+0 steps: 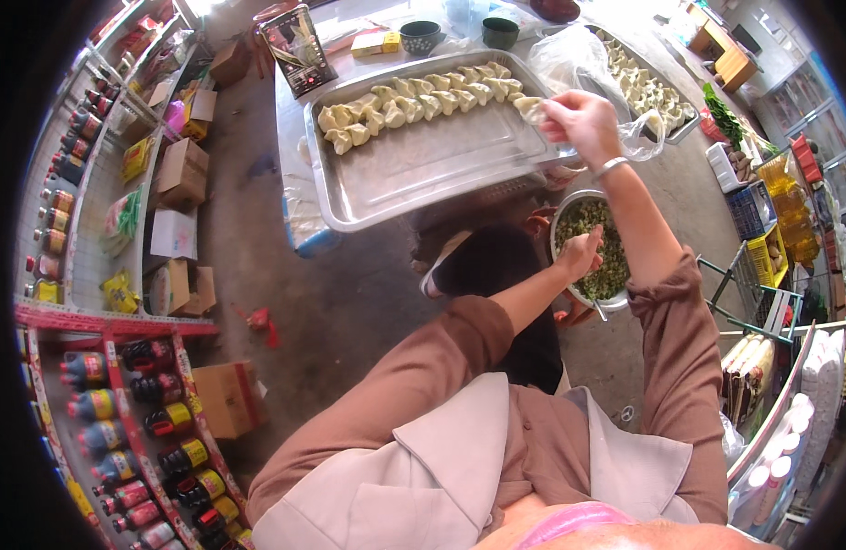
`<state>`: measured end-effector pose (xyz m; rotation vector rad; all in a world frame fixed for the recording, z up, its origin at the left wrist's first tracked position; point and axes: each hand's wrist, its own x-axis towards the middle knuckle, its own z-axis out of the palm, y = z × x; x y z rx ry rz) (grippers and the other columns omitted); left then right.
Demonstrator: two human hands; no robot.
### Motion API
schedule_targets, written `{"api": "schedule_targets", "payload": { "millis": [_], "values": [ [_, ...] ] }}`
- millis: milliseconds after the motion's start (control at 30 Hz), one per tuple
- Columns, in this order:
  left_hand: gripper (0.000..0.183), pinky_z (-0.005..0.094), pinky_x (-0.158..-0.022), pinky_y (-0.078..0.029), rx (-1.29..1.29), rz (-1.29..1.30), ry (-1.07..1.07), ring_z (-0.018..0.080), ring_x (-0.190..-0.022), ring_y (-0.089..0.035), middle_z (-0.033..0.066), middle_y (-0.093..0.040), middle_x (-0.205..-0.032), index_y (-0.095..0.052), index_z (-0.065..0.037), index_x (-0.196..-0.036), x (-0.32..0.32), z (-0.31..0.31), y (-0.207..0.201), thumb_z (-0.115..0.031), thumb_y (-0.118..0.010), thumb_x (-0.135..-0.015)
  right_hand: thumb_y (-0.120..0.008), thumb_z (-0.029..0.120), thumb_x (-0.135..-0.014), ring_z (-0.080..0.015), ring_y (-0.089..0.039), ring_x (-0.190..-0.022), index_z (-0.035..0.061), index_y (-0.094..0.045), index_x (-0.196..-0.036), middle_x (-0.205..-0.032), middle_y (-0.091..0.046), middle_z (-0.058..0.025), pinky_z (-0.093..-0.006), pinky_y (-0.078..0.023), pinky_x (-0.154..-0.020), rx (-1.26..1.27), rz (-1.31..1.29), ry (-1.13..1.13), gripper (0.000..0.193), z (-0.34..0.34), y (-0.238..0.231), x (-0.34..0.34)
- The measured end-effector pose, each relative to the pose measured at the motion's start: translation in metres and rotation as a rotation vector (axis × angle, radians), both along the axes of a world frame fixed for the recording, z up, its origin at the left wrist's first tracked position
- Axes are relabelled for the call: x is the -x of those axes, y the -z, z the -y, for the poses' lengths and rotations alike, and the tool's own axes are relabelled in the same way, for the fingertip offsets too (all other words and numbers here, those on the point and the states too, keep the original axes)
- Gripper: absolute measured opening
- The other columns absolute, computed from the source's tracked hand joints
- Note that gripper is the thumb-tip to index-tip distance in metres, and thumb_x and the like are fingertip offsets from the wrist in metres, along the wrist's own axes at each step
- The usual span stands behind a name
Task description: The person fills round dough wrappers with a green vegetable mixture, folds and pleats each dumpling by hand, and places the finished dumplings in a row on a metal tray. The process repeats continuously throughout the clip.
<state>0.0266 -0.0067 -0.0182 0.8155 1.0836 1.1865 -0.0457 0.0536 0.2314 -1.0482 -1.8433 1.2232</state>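
Note:
My right hand is closed on a pale folded dumpling, pinched in the fingertips over the right end of a large metal tray. Along the tray's far side lie rows of white dumplings. Below and nearer to me, my left hand hovers over a metal bowl of chopped green filling. Its fingers are loosely bent, with nothing visible in them. A spoon handle sticks out over the bowl's near rim.
Another tray of dumplings stands at the right beside a clear plastic bag. Two dark bowls and a printed box are at the table's back. Shelves of bottles line the left; crates stand right.

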Motion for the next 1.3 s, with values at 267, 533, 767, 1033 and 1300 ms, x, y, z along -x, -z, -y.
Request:
{"api": "schedule_targets", "payload": {
  "millis": [267,533,767,1033,1300],
  "values": [
    [0.065,0.0337,-0.064,-0.051,-0.076,-0.2,0.093,0.0192,-0.064,-0.065,0.0102,-0.064,-0.07,-0.064,0.004,-0.097,-0.005,0.0,0.005,-0.054,-0.034,-0.099,-0.066,0.012,-0.088,-0.0149,-0.071,-0.066,-0.0058,-0.067,-0.09,-0.078,-0.071,-0.0109,-0.025,-0.058,-0.056,-0.11,0.305,0.077,0.018,-0.018,0.018,0.053],
    [0.046,0.0403,-0.074,-0.051,-0.075,-0.244,0.182,0.0307,-0.081,-0.067,0.0177,-0.068,-0.082,-0.068,0.0,-0.097,-0.001,0.007,-0.012,-0.04,-0.048,-0.093,-0.066,0.016,-0.087,-0.0145,-0.071,-0.069,-0.0041,-0.07,-0.096,-0.08,-0.072,-0.0107,-0.0252,-0.057,-0.06,-0.165,0.354,-0.036,0.023,-0.016,0.017,0.049],
    [0.034,0.0406,-0.091,-0.049,-0.23,-0.573,0.221,0.0336,-0.101,-0.065,0.019,-0.069,-0.102,-0.07,-0.006,-0.104,-0.011,0.008,-0.007,-0.029,-0.057,-0.082,-0.063,0.019,-0.093,-0.0072,-0.067,-0.066,0.0069,-0.073,-0.104,-0.079,-0.073,-0.0059,-0.0199,-0.055,-0.061,-0.516,0.325,0.231,0.019,-0.08,0.001,-0.004],
    [0.036,0.0413,-0.086,-0.052,-0.361,-0.73,0.3,0.0335,-0.097,-0.066,0.0193,-0.069,-0.098,-0.072,-0.007,-0.097,-0.027,-0.005,0.023,-0.03,-0.061,-0.073,-0.065,0.021,-0.08,-0.0157,-0.065,-0.077,0.0059,-0.069,-0.112,-0.096,-0.072,-0.0091,-0.0303,-0.052,-0.069,-0.278,0.708,-0.02,0.035,-0.121,0.026,-0.059],
    [0.041,0.0404,-0.09,-0.051,-0.298,-0.815,0.5,0.0337,-0.102,-0.064,0.0196,-0.069,-0.102,-0.071,-0.004,-0.106,-0.015,0.003,0.003,-0.029,-0.062,-0.074,-0.071,0.033,-0.082,-0.0128,-0.061,-0.067,0.0017,-0.058,-0.123,-0.092,-0.069,-0.008,-0.0284,-0.049,-0.057,-0.246,0.703,-0.091,0.053,-0.121,0.029,-0.042]
  ]
}}
